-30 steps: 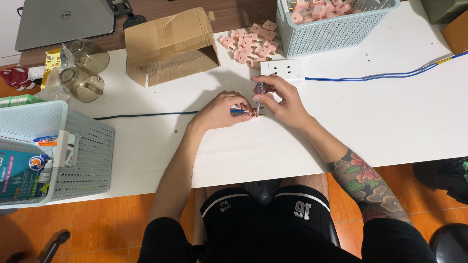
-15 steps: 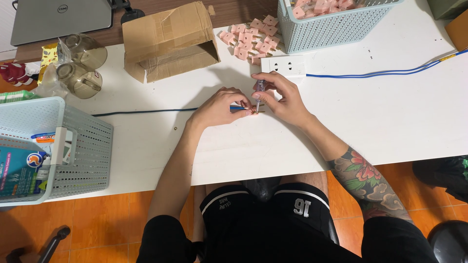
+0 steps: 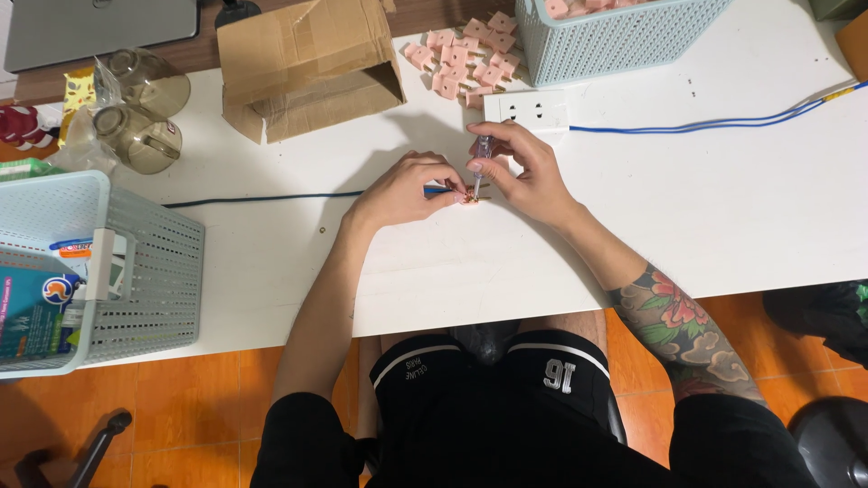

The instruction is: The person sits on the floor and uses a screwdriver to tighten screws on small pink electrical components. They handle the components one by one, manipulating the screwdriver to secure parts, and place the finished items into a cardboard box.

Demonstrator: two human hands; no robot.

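My right hand (image 3: pixel 529 170) grips a small screwdriver (image 3: pixel 481 155) upright, its tip down on a small pink socket part (image 3: pixel 471 198) lying on the white table (image 3: pixel 723 208). My left hand (image 3: pixel 402 188) pinches that part and the end of a blue cable (image 3: pixel 262 198) that runs off to the left. The two hands touch over the part, and most of it is hidden by the fingers.
A white power strip (image 3: pixel 526 111) with a blue cord (image 3: pixel 723 122) lies just beyond my hands. Several loose pink parts (image 3: pixel 466 54) sit beside a light blue basket (image 3: pixel 615 41). A cardboard box (image 3: pixel 307 63), two glass jars (image 3: pixel 140 113) and a second basket (image 3: pixel 99 271) stand to the left.
The hands stay together over the part. The view has shifted slightly, and the screwdriver stands a little more upright in my right hand.
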